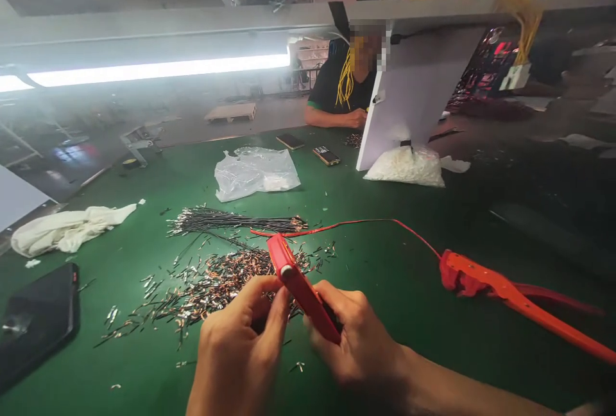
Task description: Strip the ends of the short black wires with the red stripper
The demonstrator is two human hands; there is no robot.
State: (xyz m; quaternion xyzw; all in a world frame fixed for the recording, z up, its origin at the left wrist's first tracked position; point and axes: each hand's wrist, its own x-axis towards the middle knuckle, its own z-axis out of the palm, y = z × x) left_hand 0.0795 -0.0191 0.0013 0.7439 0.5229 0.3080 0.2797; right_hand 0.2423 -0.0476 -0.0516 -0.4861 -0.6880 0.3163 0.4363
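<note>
- The right hand has its grip wrapped round a red hand tool, above the green desk, by a pile of short wires.
- The left hand brings thumb and forefinger together beside the tool; whether its grip pinches anything, one cannot tell.

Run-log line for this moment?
right hand: holds red tool | left hand: at tool's far end, contact unclear | green table: loose wire pieces, black wire bundle
</note>
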